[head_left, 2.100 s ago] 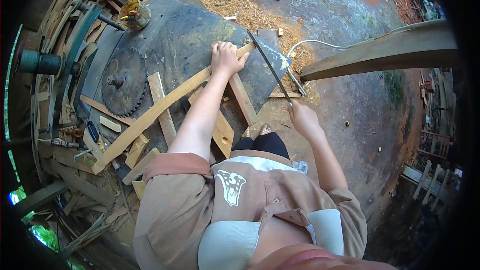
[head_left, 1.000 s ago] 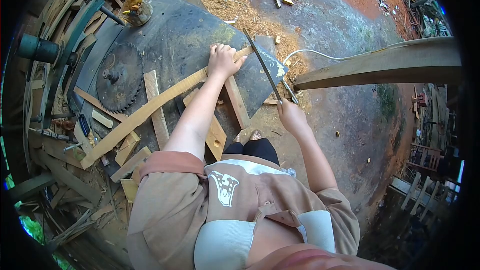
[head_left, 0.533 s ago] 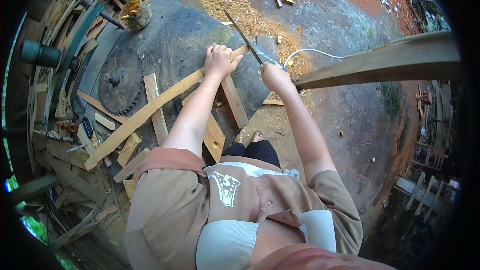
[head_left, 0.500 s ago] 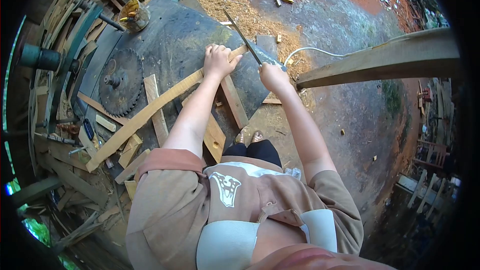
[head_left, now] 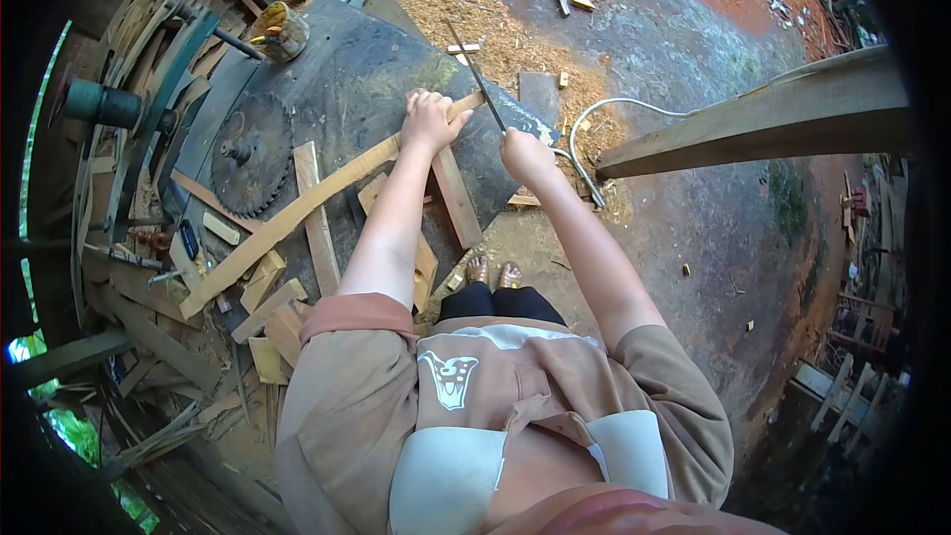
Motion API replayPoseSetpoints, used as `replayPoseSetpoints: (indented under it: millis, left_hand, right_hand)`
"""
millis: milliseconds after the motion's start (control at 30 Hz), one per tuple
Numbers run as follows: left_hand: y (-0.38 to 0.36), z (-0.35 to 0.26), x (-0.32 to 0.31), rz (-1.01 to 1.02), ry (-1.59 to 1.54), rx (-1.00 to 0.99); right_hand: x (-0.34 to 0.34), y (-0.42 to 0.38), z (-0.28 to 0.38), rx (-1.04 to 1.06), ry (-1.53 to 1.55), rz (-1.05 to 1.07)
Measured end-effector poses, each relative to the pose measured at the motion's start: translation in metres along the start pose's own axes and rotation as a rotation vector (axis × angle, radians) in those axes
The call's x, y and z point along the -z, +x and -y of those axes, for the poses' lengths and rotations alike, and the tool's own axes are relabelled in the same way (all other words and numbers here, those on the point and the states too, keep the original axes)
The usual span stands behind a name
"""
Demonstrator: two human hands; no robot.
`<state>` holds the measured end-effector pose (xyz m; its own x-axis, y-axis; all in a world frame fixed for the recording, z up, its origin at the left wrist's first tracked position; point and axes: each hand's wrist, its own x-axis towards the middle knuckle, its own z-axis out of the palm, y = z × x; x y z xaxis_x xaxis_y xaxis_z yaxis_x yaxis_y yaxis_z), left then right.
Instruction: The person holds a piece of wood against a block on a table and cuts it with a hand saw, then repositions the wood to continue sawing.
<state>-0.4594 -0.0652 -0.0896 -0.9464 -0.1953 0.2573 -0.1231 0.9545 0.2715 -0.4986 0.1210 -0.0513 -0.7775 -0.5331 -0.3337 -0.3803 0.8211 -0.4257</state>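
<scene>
A long, slightly curved wooden strip (head_left: 297, 212) lies slantwise over the dark work table (head_left: 359, 69). Near its far end my left hand (head_left: 430, 123) is wrapped round it and presses it down. My right hand (head_left: 527, 157) is closed round the near end of a thin, dark, long-bladed tool (head_left: 476, 75). The tool's blade touches the tip of the strip, just beyond my left fingers, and points away up and to the left. Whether the blade has teeth cannot be made out.
A round toothed saw blade (head_left: 252, 155) stands at the table's left. A bucket (head_left: 279, 32) sits at the back left. Wood offcuts (head_left: 315, 223) lie under and beside the strip. A thick wooden beam (head_left: 753, 119) juts in from the right, near a pale cable (head_left: 624, 102).
My right hand has shifted slightly left and down, drawing the tool a little along the strip's end. The whole view has shifted slightly. My left hand keeps its hold.
</scene>
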Motion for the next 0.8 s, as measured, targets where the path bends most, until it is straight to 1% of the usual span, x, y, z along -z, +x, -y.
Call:
replayPoseSetpoints:
  millis: [67, 100, 167, 200, 233, 300, 333, 433, 500, 800]
  left_hand:
    - [-0.009, -0.004, -0.007, 0.014, -0.044, -0.032]
    - [-0.013, -0.009, -0.007, 0.019, -0.055, -0.009]
    - [-0.024, -0.019, -0.003, 0.055, -0.02, -0.049]
    - [-0.029, -0.024, -0.002, 0.107, -0.008, -0.017]
    - [-0.032, -0.028, -0.001, 0.112, 0.003, -0.008]
    - [-0.035, -0.032, -0.001, 0.108, 0.055, -0.017]
    - [-0.036, -0.031, -0.002, 0.043, 0.053, -0.06]
    - [-0.035, -0.032, -0.002, 0.084, 0.079, -0.045]
    - [-0.034, -0.032, -0.002, 0.098, 0.079, -0.05]
    - [-0.031, -0.032, -0.001, 0.097, 0.126, -0.042]
  right_hand:
    - [0.003, -0.006, -0.004, 0.031, -0.017, 0.017]
    - [0.003, -0.014, -0.01, 0.049, -0.038, 0.04]
    - [0.001, -0.033, -0.021, 0.037, -0.05, 0.074]
    - [0.0, -0.038, -0.022, 0.028, -0.041, 0.071]
    - [0.0, -0.04, -0.021, 0.02, -0.027, 0.063]
    - [-0.002, -0.041, -0.022, 0.019, -0.006, 0.065]
    - [-0.004, -0.04, -0.022, 0.022, -0.005, 0.068]
    - [-0.006, -0.039, -0.025, 0.013, 0.007, 0.086]
    - [-0.005, -0.041, -0.026, 0.052, 0.017, 0.056]
    - [-0.013, -0.037, -0.026, 0.05, 0.012, 0.037]
